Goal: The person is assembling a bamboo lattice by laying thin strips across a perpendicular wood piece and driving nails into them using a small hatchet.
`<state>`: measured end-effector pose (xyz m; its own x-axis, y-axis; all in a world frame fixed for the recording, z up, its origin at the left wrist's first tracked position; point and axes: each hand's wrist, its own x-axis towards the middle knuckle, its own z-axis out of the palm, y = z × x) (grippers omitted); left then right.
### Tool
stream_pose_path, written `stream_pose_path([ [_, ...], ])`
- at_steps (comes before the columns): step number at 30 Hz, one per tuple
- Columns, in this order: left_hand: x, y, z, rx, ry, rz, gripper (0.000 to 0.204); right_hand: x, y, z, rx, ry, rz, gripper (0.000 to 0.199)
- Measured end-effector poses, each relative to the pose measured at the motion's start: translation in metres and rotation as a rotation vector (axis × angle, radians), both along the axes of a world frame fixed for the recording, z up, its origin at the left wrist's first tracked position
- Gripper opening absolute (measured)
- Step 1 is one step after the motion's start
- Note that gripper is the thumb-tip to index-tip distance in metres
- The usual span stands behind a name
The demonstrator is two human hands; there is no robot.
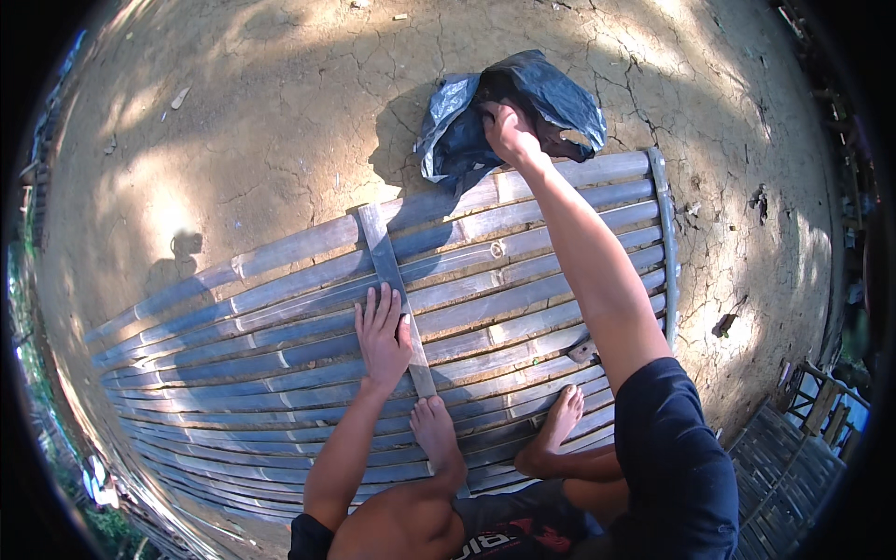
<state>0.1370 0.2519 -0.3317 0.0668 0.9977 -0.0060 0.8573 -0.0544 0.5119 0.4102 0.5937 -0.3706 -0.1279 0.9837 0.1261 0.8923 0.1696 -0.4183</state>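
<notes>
My left hand (pixel 382 336) lies flat on the bamboo slats (pixel 308 289), its fingers stretched out beside a narrow cross strip (pixel 378 238). Nothing is in it. My right arm reaches far forward to a dark, crumpled plastic bag (pixel 560 89) at the far edge of the slats. The fingers of my right hand (pixel 511 138) are curled at the bag's opening and closed on it, with the fingertips partly hidden. The bag's mouth gapes, and its inside is too dark to make out.
My bare feet (pixel 437 429) rest on the slatted bamboo platform. A crosspiece (pixel 661 224) runs along its right end. Cracked dry earth (pixel 280 121) with scattered bits surrounds it. A woven dark panel (pixel 784 476) stands at the lower right.
</notes>
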Motion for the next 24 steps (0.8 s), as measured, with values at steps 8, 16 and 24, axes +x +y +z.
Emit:
stream_pose_path([
  [8, -0.005, -0.004, 0.007, -0.033, -0.010, 0.005, 0.048, -0.014, 0.013, 0.022, -0.193, 0.382, -0.036, 0.021],
  [16, -0.006, -0.001, 0.010, -0.042, -0.034, -0.007, 0.048, 0.026, 0.023, 0.004, -0.500, 0.782, -0.218, 0.026],
  [24, -0.014, -0.001, 0.014, -0.054, -0.069, -0.006, 0.049, 0.018, 0.034, -0.021, -0.161, 0.052, -0.023, 0.018],
])
